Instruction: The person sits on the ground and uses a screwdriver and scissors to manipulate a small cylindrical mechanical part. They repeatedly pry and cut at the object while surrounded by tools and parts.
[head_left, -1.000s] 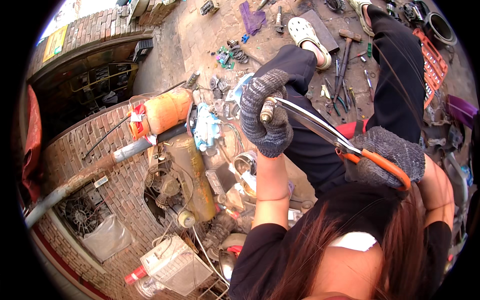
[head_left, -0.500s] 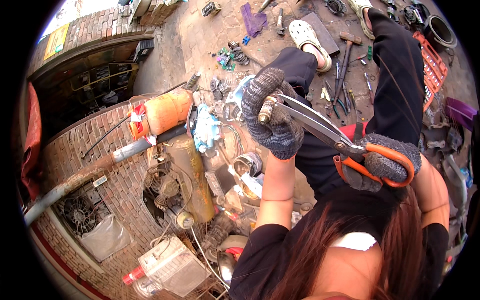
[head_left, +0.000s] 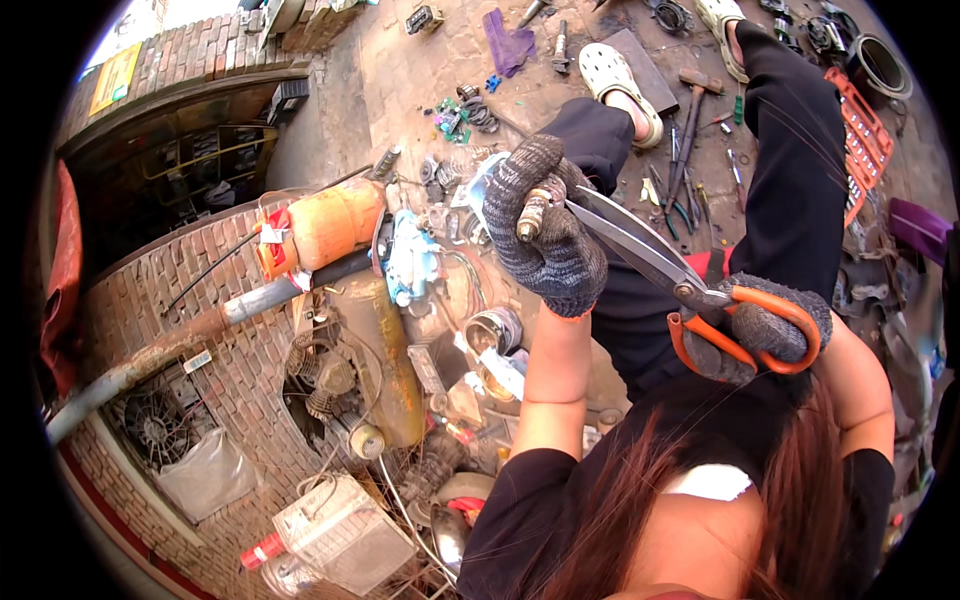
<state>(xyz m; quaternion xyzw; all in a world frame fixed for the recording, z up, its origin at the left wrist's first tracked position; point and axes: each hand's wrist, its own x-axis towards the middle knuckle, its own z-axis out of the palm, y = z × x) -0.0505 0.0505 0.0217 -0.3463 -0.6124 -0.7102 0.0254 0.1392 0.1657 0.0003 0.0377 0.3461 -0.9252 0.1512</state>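
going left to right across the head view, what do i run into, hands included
Red cloth, round fan, orange tank, gloved left hand, scissors pivot, gloved right hand, orange tray, purple container.

Yellow sign (head_left: pixel 115 80): is hanging at the upper brickwork (head_left: pixel 205 55), showing no legible lettering.
White plate (head_left: pixel 197 361): is sitting on the lower brickwork (head_left: pixel 240 400), likewise unreadable.
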